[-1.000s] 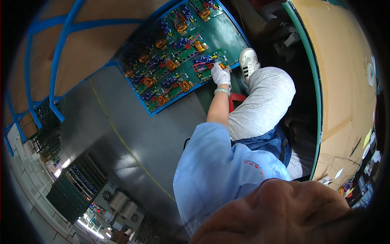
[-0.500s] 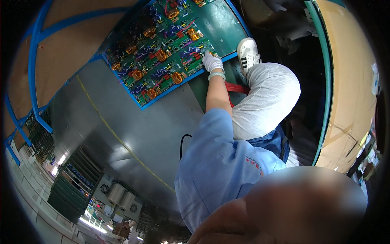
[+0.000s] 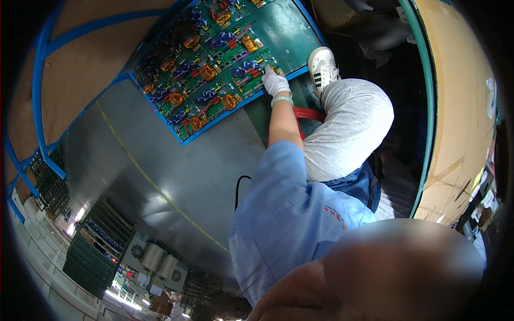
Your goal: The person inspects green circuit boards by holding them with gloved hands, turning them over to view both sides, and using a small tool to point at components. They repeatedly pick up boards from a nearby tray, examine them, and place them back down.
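Note:
My left hand (image 3: pixel 275 83), in a white glove with a pale green bangle at the wrist, is at the near right end of a tray of circuit boards. Its fingers close around the coil end of one green circuit board (image 3: pixel 247 72); one finger lies along the orange copper coil, which is partly covered. The other fingertips are hidden. Similar boards (image 3: pixel 206 80) with orange coils, blue and red parts and loose wires fill much of the blue-edged green tray (image 3: pixel 292 32). My right hand is out of the picture.
My bent leg (image 3: pixel 353 128) in light grey trousers and a white shoe (image 3: pixel 323 69) are beside the tray, near a red stool part (image 3: pixel 309 114). A cardboard panel (image 3: pixel 460 107) rises at the right. Brown boards with blue edging (image 3: pixel 80 75) stand at the upper left.
The whole view has shifted slightly, so the tray and hand appear a little further left. My left hand stays at the same circuit board.

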{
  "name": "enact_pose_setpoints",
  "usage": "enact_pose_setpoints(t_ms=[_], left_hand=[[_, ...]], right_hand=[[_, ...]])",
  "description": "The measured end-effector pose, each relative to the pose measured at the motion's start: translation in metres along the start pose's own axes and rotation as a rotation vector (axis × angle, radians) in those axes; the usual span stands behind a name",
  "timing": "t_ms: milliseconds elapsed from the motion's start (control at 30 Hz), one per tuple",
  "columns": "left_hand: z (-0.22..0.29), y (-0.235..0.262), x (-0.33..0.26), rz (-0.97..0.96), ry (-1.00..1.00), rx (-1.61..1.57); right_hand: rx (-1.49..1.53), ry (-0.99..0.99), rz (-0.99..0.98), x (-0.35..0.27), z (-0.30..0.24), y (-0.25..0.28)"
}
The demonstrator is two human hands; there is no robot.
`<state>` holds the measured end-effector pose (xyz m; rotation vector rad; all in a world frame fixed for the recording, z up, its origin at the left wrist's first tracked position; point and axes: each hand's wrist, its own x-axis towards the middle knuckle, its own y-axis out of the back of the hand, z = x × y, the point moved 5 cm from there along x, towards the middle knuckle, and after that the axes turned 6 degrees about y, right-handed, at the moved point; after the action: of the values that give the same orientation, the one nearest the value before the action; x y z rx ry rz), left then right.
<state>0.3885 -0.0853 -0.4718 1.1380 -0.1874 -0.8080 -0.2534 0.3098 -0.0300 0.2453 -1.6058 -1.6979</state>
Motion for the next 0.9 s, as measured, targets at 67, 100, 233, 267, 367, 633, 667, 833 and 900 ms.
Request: enact_pose_setpoints(t_ms=[67,100,233,267,367,633,667,833,900], left_hand=[[-0.004,0.000,0.001,0.005,-0.031,0.018],[-0.006,0.001,0.003,-0.005,-0.026,0.018],[-0.003,0.006,0.005,-0.020,-0.020,-0.015],[0.000,0.006,0.002,-0.038,-0.010,-0.024],[0.000,0.005,0.002,-0.018,-0.027,0.014],[0.001,0.016,-0.003,-0.088,0.054,0.015],[0.001,0.017,-0.003,-0.107,0.050,0.021],[0.005,0.027,-0.002,-0.183,0.084,0.041],[0.006,0.028,-0.001,-0.210,0.097,0.059]], right_hand=[[0.001,-0.001,-0.018,0.004,0.002,-0.001],[-0.002,0.012,-0.027,0.009,0.013,-0.004],[0.008,0.017,0.034,0.004,0.042,-0.016],[0.003,0.024,0.064,0.000,0.044,-0.015],[-0.078,0.065,0.095,0.004,0.052,-0.015],[-0.061,-0.181,-0.011,-0.006,-0.046,0.020],[-0.058,-0.193,-0.035,-0.005,-0.041,0.018],[-0.014,-0.215,-0.091,0.002,-0.021,0.009],[0.046,-0.099,0.011,-0.008,-0.065,0.030]])
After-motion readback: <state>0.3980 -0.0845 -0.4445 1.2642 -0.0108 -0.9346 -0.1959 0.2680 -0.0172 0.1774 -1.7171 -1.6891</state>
